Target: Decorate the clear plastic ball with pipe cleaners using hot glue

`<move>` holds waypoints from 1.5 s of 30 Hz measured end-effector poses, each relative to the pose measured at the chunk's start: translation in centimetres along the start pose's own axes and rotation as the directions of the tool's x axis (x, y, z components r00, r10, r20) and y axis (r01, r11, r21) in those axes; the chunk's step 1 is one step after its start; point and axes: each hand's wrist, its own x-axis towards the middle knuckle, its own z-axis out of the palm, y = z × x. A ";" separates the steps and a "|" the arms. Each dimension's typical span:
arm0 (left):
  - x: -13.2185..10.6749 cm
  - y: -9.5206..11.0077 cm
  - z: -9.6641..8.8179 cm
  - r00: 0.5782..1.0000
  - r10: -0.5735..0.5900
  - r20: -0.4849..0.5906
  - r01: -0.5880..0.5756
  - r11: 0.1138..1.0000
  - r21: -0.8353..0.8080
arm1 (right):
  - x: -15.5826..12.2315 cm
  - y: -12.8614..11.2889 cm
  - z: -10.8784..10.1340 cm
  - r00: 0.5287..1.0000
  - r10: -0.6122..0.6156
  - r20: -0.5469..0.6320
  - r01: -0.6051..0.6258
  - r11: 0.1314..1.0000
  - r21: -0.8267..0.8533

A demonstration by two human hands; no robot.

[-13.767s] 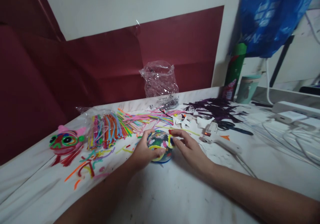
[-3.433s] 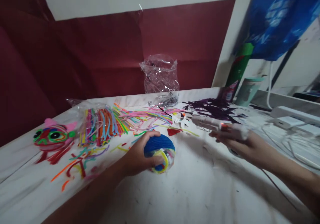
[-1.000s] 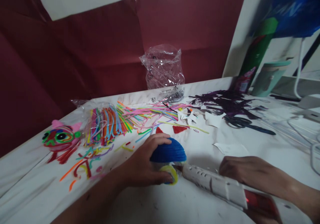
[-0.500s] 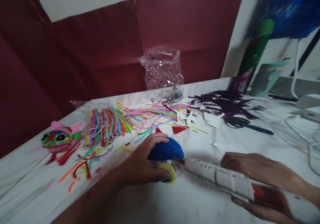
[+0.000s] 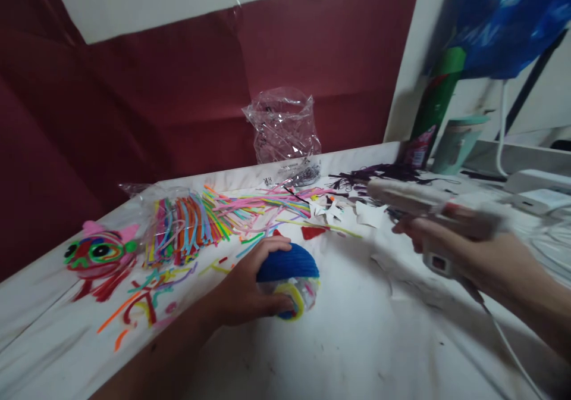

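Observation:
My left hand point(image 5: 256, 290) is closed around a ball point(image 5: 291, 264) low over the white table. Blue strands cover the ball's upper half; its lower part looks pale, with a yellow ring under my thumb. Raised at the right, my right hand point(image 5: 450, 239) grips a white glue gun point(image 5: 405, 197) by its handle, fingers wrapped round it. The gun is blurred by motion, its nozzle pointing left and apart from the ball. A cord trails from the handle toward the bottom right.
Beyond the ball lie red scraps point(image 5: 313, 232) and colourful pipe cleaners point(image 5: 182, 224). A decorated face figure point(image 5: 100, 254) stands at far left. Behind are a clear plastic bag point(image 5: 285, 132), dark purple strands point(image 5: 352, 180), white paper scraps point(image 5: 371, 214) and a green cup point(image 5: 458, 144).
My right hand has lifted the glue gun up and away from the ball, toward the back right. The left hand keeps its hold on the ball. The view has shifted slightly.

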 end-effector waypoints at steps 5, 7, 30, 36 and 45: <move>-0.2 -0.2 0.1 1.000 -0.011 0.002 0.011 1.000 -0.009 | 1.8 2.9 0.9 0.946 -0.103 0.308 0.246 0.845 -0.474; -0.2 -0.4 0.1 1.000 -0.014 0.002 0.014 1.000 0.005 | 2.0 3.6 1.3 0.926 -0.062 0.374 0.287 0.758 -0.586; -0.2 -0.9 0.1 0.997 -0.061 -0.044 0.061 0.998 -0.003 | 1.8 2.6 0.2 0.948 -0.288 0.139 0.313 0.923 -0.225; -0.1 -1.0 0.2 0.997 -0.056 -0.046 0.056 0.998 0.005 | 1.3 1.3 -0.3 0.978 -0.197 -0.072 0.193 0.979 -0.061; -0.2 -0.9 0.2 0.997 -0.062 -0.037 0.062 0.998 0.009 | 1.5 1.4 -0.6 0.989 -0.130 -0.077 0.138 0.984 0.110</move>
